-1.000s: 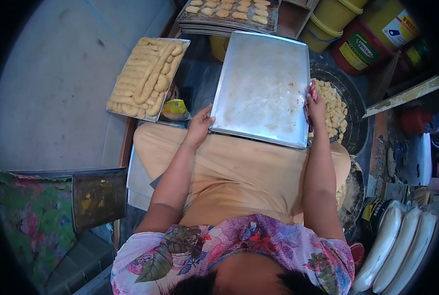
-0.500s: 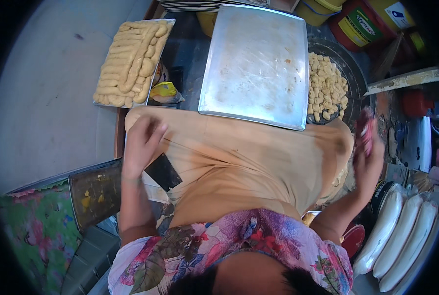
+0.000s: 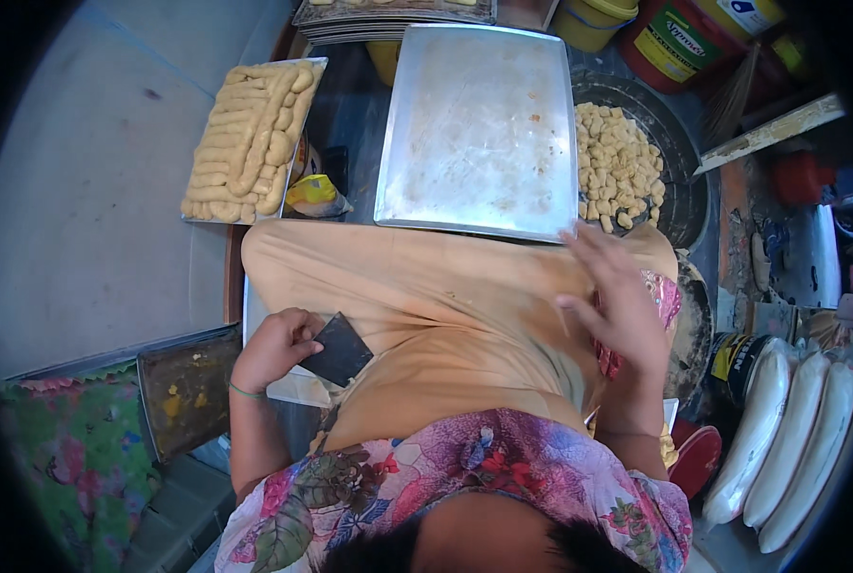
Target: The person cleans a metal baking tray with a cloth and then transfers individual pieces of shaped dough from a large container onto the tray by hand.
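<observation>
1. Left of the tray, dough ropes (image 3: 231, 158) lie side by side on a second sheet, with a few laid lengthwise across them and rounder lumps along one edge. They look rolled, and they lie uncut.
2. Nearer the person than the tray and to its left, the left hand (image 3: 275, 351) is closed, thumb and fingers on a corner of the black scraper (image 3: 345, 355), which lies over the lap.
3. Between the ropes and the tray is a yellow packet (image 3: 314, 194).
4. Just beyond the tray's far left corner is a stack of sheets (image 3: 398, 33).
5. The tray (image 3: 479, 124) lies in front of the knees, scuffed and bearing no dough, so loading it looks undone.
6. At the tray's near right corner, the right hand (image 3: 627, 310) is open with fingers spread, holding nothing that shows; whether a fingertip touches the tray I cannot tell.
7. Right of the tray, dough chunks (image 3: 622, 158) are heaped in a dark basin (image 3: 691, 181); their cutting appears done.
8. Nearer than the basin, a pink cloth (image 3: 662, 298) lies on the right thigh, partly behind that hand.
</observation>
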### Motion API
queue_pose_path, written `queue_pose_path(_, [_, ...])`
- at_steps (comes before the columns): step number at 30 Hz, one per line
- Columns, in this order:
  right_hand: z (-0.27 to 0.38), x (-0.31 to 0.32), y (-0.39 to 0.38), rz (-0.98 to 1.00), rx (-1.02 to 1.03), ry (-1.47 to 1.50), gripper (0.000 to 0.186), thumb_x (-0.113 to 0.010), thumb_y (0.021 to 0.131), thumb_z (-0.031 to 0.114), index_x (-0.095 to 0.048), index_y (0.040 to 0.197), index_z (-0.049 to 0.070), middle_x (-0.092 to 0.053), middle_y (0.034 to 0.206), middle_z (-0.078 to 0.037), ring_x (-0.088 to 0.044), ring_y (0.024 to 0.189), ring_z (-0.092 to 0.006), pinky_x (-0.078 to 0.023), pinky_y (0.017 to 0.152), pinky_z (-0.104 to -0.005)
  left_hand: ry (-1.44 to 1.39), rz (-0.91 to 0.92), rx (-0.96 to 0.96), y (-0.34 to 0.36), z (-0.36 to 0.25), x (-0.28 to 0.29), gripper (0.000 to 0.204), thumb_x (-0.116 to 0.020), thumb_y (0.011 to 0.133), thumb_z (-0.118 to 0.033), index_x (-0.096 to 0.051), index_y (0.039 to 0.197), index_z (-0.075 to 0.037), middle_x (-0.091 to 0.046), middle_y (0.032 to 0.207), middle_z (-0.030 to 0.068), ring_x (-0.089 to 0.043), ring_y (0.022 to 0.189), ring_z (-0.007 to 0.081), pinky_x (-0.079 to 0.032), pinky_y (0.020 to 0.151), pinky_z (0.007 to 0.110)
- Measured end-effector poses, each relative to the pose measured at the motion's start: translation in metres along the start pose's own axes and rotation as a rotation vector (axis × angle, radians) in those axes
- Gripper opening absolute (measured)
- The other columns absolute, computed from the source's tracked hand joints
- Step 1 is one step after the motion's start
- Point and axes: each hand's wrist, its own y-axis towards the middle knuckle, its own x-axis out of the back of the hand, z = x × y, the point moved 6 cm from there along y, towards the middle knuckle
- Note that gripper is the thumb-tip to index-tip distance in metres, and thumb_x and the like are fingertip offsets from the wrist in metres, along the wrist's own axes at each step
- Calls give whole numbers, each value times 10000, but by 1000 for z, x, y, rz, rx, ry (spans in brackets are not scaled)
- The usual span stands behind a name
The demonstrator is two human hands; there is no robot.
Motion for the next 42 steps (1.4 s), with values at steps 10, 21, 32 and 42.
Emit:
queue_pose_path(10, [103,-61,65,427,257,420,866,-713,768,302,-224,1446,77,-479,1313,-201,-510,1122,-369,-393,976,-406,25,54,-666,25,-143,14,138,-659,782,-76,-585,873,-4,-563,757,90,-527,659,211,-417,588,308])
queue_pose_path(21, [13,-48,74,136,78,125,455,-567,799,107,-521,1244,22,-582,1168,-214,-555,1086,-352,-422,948,-380,-29,42,-906,113,-183,2,323,-664,821,-270,-613,1035,-34,-575,1042,97,-545,962,233,-434,851,332])
queue_pose_path(32, [-97,-100,57,162,5,-200,724,-631,626,23,-412,1316,21,-439,1316,-182,-427,1214,-336,-339,1045,-411,-190,-363,-266,293,-49,-21,731,-632,843,-355,-307,1402,-16,-367,1388,249,-353,1298,365,-309,1061,392])
queue_pose_path(42, [-185,-65,298,-154,22,-254,510,-568,692,17,-555,1201,48,-556,1097,-164,-503,1056,-342,-404,959,-379,-94,-236,-343,302,-49,-8,679,-660,810,-271,-368,1367,-16,-458,1302,236,-459,1206,351,-370,1000,383])
